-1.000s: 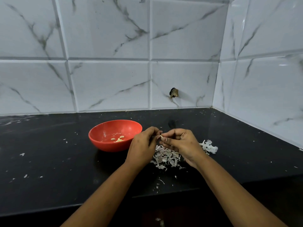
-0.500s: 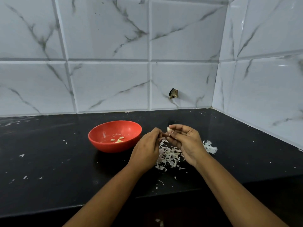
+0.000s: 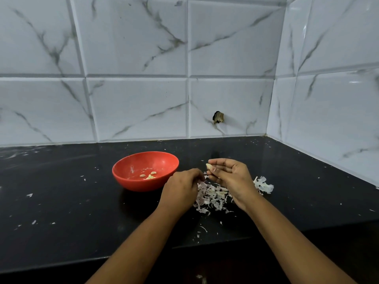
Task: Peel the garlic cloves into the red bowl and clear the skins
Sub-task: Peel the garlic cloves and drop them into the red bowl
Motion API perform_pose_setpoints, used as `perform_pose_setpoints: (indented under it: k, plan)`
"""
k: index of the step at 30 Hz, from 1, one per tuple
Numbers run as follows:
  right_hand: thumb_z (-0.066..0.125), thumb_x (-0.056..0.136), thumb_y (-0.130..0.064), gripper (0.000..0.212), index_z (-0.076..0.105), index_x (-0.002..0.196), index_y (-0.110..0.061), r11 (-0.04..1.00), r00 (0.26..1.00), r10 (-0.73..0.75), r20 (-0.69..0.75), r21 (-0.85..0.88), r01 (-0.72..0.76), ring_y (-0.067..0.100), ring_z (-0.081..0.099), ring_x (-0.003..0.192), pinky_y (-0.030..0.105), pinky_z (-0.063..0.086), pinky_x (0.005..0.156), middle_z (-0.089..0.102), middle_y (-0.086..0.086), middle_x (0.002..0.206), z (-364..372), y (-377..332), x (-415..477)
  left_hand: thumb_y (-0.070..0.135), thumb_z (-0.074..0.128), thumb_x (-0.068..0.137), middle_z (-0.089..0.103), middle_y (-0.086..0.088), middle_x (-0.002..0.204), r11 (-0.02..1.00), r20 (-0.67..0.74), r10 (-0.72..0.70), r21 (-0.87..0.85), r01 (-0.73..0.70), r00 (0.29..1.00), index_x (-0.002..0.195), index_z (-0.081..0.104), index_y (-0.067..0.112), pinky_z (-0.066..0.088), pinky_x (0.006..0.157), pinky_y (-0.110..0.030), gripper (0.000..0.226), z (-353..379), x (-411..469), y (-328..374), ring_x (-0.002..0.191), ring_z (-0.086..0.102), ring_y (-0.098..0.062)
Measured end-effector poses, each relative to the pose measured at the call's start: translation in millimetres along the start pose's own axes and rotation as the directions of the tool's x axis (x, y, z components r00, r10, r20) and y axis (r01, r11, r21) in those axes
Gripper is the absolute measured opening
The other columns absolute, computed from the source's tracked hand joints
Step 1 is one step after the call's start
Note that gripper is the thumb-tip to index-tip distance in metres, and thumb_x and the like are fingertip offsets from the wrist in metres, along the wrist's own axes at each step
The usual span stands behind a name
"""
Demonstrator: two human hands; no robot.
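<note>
A red bowl (image 3: 131,179) stands on the black counter, with a few peeled garlic pieces (image 3: 150,175) in its bottom. Just right of the bowl, my right hand (image 3: 231,177) pinches a pale garlic clove (image 3: 208,166) at its fingertips, palm turned up. My left hand (image 3: 182,189) hovers beside it with fingers curled down over a heap of white garlic skins (image 3: 211,196); whether it grips a skin is hidden. A larger clump of skin (image 3: 264,184) lies right of my right wrist.
The black counter (image 3: 61,212) is speckled with small skin flakes, several near its front edge (image 3: 202,230). White marble tiles form the back wall and the right wall, meeting in a corner (image 3: 268,132). A small dark hole (image 3: 218,117) marks the back wall.
My hands have come apart. The right hand has risen and turned palm up with the clove; the left has dropped toward the skin heap.
</note>
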State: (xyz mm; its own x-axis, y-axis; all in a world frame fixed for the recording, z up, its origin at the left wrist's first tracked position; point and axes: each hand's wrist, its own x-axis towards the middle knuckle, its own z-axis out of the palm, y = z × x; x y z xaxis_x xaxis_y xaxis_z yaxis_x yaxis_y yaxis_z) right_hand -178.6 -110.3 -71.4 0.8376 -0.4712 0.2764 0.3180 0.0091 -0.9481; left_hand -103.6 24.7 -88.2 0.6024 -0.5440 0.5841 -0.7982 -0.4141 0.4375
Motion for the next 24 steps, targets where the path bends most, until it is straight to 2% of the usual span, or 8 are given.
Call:
perform_pose_setpoints:
  k: [3, 6, 8, 11, 15, 20, 24]
  plan:
    - [0.067, 0.085, 0.0, 0.013, 0.07, 0.097, -0.003, 0.995, 0.999, -0.03, 0.04, -0.096, 0.034, 0.014, 0.068, 0.07, 0.02, 0.056, 0.065, 0.071, 0.013, 0.08, 1.6, 0.5, -2.1, 0.02, 0.045, 0.094, 0.072, 0.005, 0.092, 0.999, -0.026, -0.016, -0.041, 0.015, 1.0, 0.105, 0.059, 0.028, 0.053, 0.073, -0.041, 0.019, 0.7, -0.2, -1.1, 0.083, 0.066, -0.018]
    - [0.069, 0.084, -0.001, 0.011, 0.071, 0.095, -0.003, 0.987, 0.996, -0.053, 0.074, -0.149, 0.063, 0.012, 0.069, 0.069, 0.017, 0.054, 0.064, 0.071, 0.01, 0.077, 3.9, 1.5, -3.3, 0.036, 0.043, 0.097, 0.068, 0.001, 0.078, 1.0, -0.016, -0.03, -0.001, 0.03, 0.999, 0.099, 0.058, 0.026, 0.051, 0.066, -0.042, 0.018, 0.3, -0.2, -0.8, 0.072, 0.062, -0.024]
    - [0.071, 0.082, -0.002, 0.011, 0.072, 0.093, -0.006, 0.98, 0.991, -0.077, 0.11, -0.173, 0.096, 0.016, 0.071, 0.076, 0.021, 0.056, 0.068, 0.073, 0.01, 0.081, 4.5, 2.4, -4.3, 0.04, 0.044, 0.097, 0.065, 0.001, 0.074, 0.999, -0.022, -0.031, 0.015, 0.031, 0.999, 0.098, 0.058, 0.025, 0.051, 0.063, -0.041, 0.021, 0.3, -0.2, -1.1, 0.068, 0.06, -0.023]
    - [0.071, 0.082, -0.001, 0.015, 0.073, 0.093, -0.01, 0.959, 0.985, -0.108, 0.132, -0.246, 0.138, 0.02, 0.072, 0.082, 0.029, 0.059, 0.073, 0.074, 0.01, 0.085, 4.5, 4.2, -4.7, 0.039, 0.042, 0.098, 0.068, 0.0, 0.08, 0.998, -0.009, -0.035, 0.042, 0.036, 0.999, 0.1, 0.057, 0.024, 0.052, 0.066, -0.042, 0.021, 0.0, 0.0, -0.8, 0.071, 0.062, -0.023]
    - [0.064, 0.086, 0.004, 0.022, 0.074, 0.094, -0.013, 0.907, 0.977, -0.164, 0.139, -0.369, 0.205, 0.014, 0.071, 0.082, 0.026, 0.058, 0.071, 0.074, 0.004, 0.084, 4.9, 4.8, -4.2, 0.034, 0.04, 0.099, 0.067, -0.003, 0.082, 0.998, -0.007, -0.057, 0.029, 0.057, 0.998, 0.098, 0.055, 0.021, 0.05, 0.068, -0.044, 0.02, -2.2, -0.8, 3.6, 0.077, 0.062, -0.028]
    - [0.069, 0.085, -0.004, 0.019, 0.072, 0.096, -0.018, 0.915, 0.981, -0.165, 0.106, -0.354, 0.192, 0.013, 0.071, 0.083, 0.03, 0.059, 0.076, 0.073, 0.003, 0.082, 6.4, 5.4, -4.1, 0.035, 0.041, 0.099, 0.067, 0.0, 0.081, 0.995, -0.01, -0.079, -0.054, 0.079, 0.997, 0.088, 0.051, 0.025, 0.05, 0.068, -0.044, 0.018, -0.1, -1.6, 1.4, 0.077, 0.062, -0.026]
    - [0.072, 0.083, -0.007, 0.015, 0.072, 0.092, -0.019, 0.911, 0.979, -0.174, 0.111, -0.358, 0.202, 0.012, 0.07, 0.079, 0.027, 0.058, 0.075, 0.072, 0.001, 0.079, 6.6, 4.6, -5.7, 0.032, 0.044, 0.099, 0.064, 0.003, 0.072, 0.984, -0.036, -0.102, -0.153, 0.095, 0.994, 0.081, 0.054, 0.019, 0.05, 0.068, -0.043, 0.024, -0.7, -2.1, 2.3, 0.072, 0.06, -0.02]
